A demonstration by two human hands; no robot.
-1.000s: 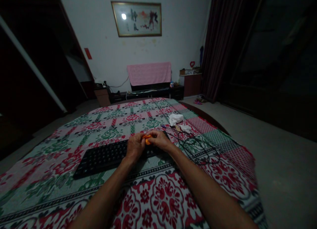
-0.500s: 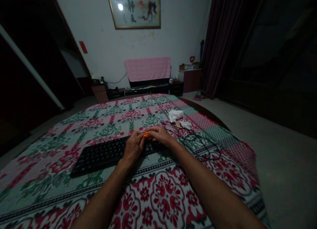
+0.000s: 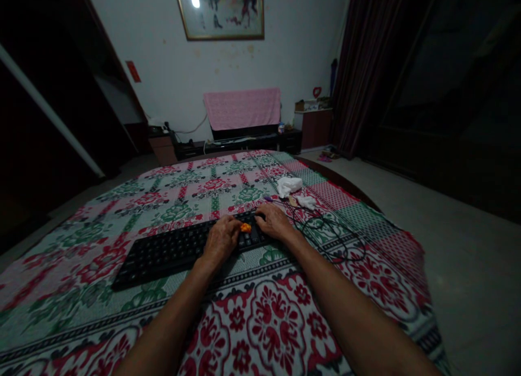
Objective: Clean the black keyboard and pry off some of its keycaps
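A black keyboard [image 3: 163, 255] lies at a slant on the patterned cloth. Over its right part, my left hand [image 3: 222, 239] pinches a small orange lump [image 3: 245, 228] that looks soft and uneven. The lump sticks out past my fingertips, close to the keys. My right hand [image 3: 275, 222] rests at the keyboard's right end, its thumb and fingers apart and nothing visible between them. Part of the keys is hidden beneath both hands.
Right of the keyboard a black cable [image 3: 342, 246] lies in loops. Behind it are a crumpled white wad [image 3: 290, 186] and a smaller white piece [image 3: 306, 202]. The floral cloth [image 3: 277, 322] covers the table. A pink towel [image 3: 243, 109] drapes over something by the far wall.
Both hands were together around the orange lump above the keyboard. My right hand has let go and moved right onto the keyboard's end; the lump stays in my left hand, now lower.
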